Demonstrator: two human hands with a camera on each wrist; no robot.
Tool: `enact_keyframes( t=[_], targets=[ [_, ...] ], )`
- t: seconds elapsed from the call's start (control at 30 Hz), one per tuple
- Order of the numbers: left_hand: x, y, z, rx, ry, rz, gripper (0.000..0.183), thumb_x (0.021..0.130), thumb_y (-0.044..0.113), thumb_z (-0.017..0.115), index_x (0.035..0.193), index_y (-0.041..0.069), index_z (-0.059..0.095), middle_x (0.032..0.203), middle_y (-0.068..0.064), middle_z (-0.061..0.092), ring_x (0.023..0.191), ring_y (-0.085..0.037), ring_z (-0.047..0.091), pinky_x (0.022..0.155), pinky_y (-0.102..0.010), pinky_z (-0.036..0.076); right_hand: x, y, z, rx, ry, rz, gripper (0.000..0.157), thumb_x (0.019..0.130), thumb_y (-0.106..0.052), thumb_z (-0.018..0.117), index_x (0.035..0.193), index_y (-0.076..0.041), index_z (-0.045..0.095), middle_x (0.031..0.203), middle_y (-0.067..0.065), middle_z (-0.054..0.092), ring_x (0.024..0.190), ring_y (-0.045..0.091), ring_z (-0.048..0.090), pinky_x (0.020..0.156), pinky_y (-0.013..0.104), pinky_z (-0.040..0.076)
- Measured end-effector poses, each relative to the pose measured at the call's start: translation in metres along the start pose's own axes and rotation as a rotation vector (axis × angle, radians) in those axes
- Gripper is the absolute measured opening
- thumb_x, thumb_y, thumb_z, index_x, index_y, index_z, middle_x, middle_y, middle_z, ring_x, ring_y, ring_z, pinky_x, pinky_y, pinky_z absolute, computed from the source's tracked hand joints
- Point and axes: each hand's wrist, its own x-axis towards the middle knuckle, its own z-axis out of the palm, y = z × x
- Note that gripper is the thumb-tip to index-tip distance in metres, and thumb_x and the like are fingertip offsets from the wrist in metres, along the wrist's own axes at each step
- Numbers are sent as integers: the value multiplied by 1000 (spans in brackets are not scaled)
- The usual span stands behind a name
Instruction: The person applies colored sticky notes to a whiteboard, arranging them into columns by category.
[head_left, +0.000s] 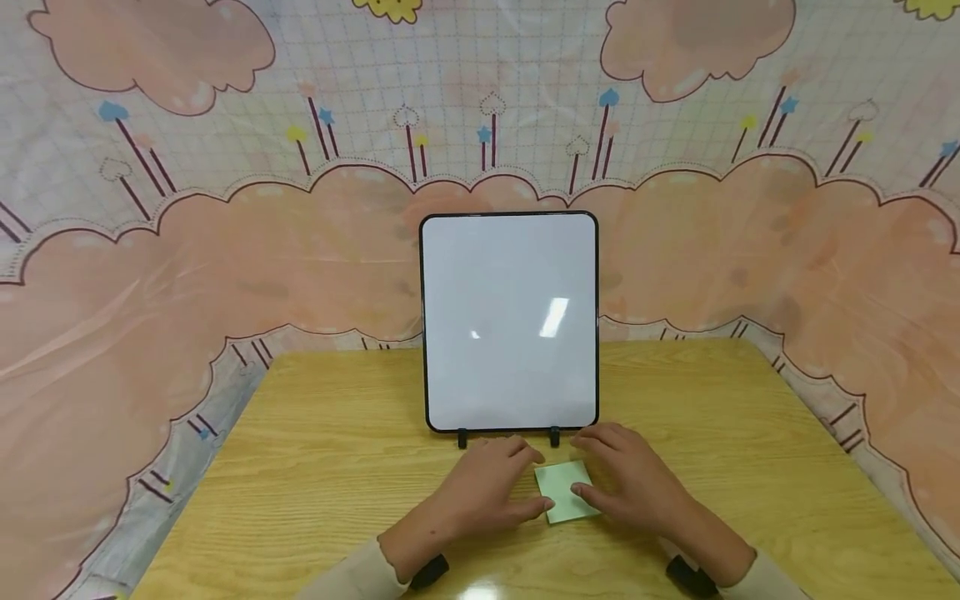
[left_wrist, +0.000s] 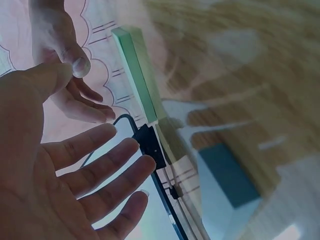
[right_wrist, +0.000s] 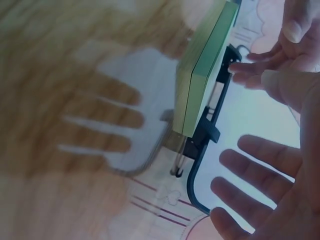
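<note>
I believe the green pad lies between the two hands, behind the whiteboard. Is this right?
"Behind" is wrong: the head view shows the green pad between the left hand and the right hand, in front of the whiteboard.

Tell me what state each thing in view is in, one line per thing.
Left hand: open, fingers apart, holding nothing.
Right hand: open, fingers apart, holding nothing.
Green paper pad: lying flat on the table, no writing visible.
Whiteboard: standing up, blank, catching some glare.
</note>
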Motion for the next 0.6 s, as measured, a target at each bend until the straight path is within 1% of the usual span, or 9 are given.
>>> enact_keyframes(
  t=[0.1, 0.27, 0.47, 0.6],
  targets=[
    [2, 1, 2, 25, -13, 5, 56, 99, 64, 65, 136, 22, 68, 133, 4, 67, 119, -16, 66, 103, -42, 53, 0, 1, 0, 15, -9, -55, 54, 86, -37, 90, 130, -12, 72, 133, -2, 67, 126, 22, 62, 101, 52, 54],
    [5, 3, 1, 54, -18, 13, 56, 97, 65, 67, 133, 22, 69, 132, 6, 67, 118, -12, 65, 103, -42, 53, 2, 3, 2, 26, -34, -130, 51, 87, -36, 89, 129, -12, 72, 134, -1, 67, 127, 22, 61, 102, 52, 53],
    [5, 4, 6, 46, -28, 23, 55, 96, 65, 68, 131, 22, 70, 127, 8, 67, 111, -10, 66, 96, -38, 54, 0, 3, 3, 65, -104, -171, 51, 90, -40, 86, 131, -13, 72, 135, -1, 66, 124, 20, 63, 100, 48, 56],
    [5, 6, 9, 57, -41, 24, 54, 96, 65, 68, 130, 23, 70, 129, 9, 67, 116, -11, 65, 97, -36, 53, -3, 2, 2, 84, -132, -195, 55, 90, -44, 86, 132, -12, 71, 138, -1, 65, 125, 21, 63, 99, 46, 56]
  ],
)
